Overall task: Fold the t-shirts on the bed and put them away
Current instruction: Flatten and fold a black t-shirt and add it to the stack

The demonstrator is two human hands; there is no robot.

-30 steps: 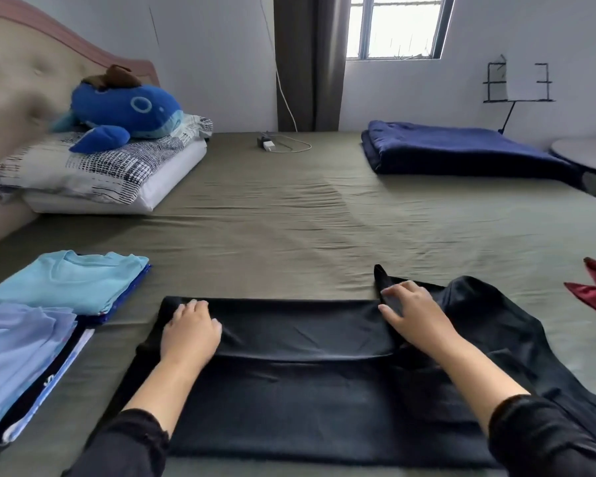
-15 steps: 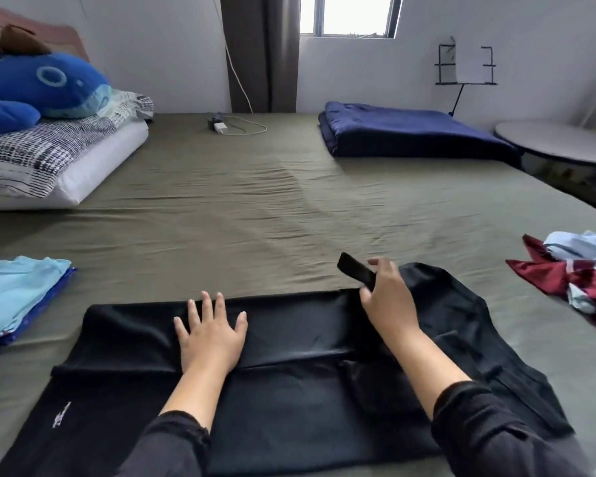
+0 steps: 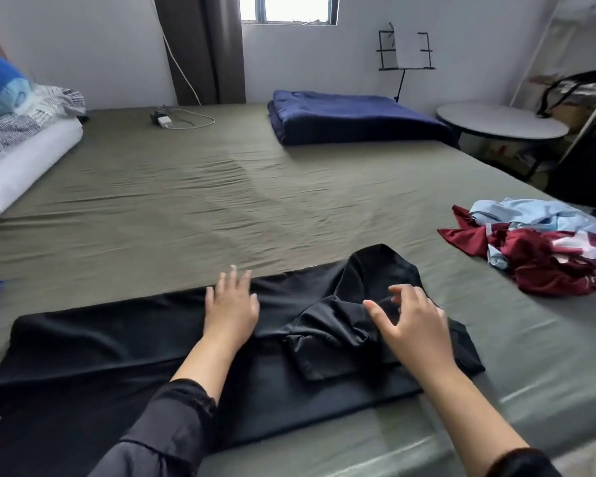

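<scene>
From the head view, your black t-shirt (image 3: 124, 342) lies along the near edge of the bed (image 3: 186, 201), with bare olive sheet beyond it up to the folded navy blanket (image 3: 351, 117). Your left hand (image 3: 231, 304) presses flat on the shirt, fingers straight; your right hand (image 3: 415, 325) hovers over the bunched sleeve, its grip loose and holding nothing. Unfolded shirts (image 3: 544, 246) are heaped at the bed's right edge.

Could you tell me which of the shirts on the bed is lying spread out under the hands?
The black t-shirt, pressed flat by the left hand; the maroon shirt and light blue shirt lie crumpled together at the right.
</scene>
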